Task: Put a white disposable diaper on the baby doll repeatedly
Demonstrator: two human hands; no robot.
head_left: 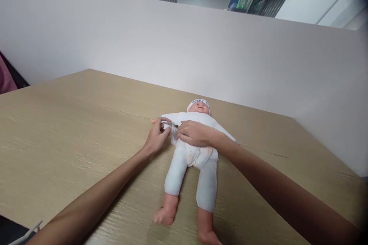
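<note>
A baby doll (207, 183) lies on its back on the wooden table, feet toward me. It has a white cloth body, a white cap (198, 102) with blue letters and a white diaper (200, 157) round its hips. At the doll's waist, on the left side of the view, my left hand (158, 134) pinches the thin whitish side edge of the diaper. My right hand (197, 133) lies across the doll's belly, with curled fingers gripping the diaper's front near the same side. Its fingertips are partly hidden against the white material.
The wooden table (86, 130) has a seam running across it behind my hands. A white partition (161, 46) rises along its far and right sides. A green package (243, 1) shows beyond the partition. Something pink (6, 74) is at the left edge.
</note>
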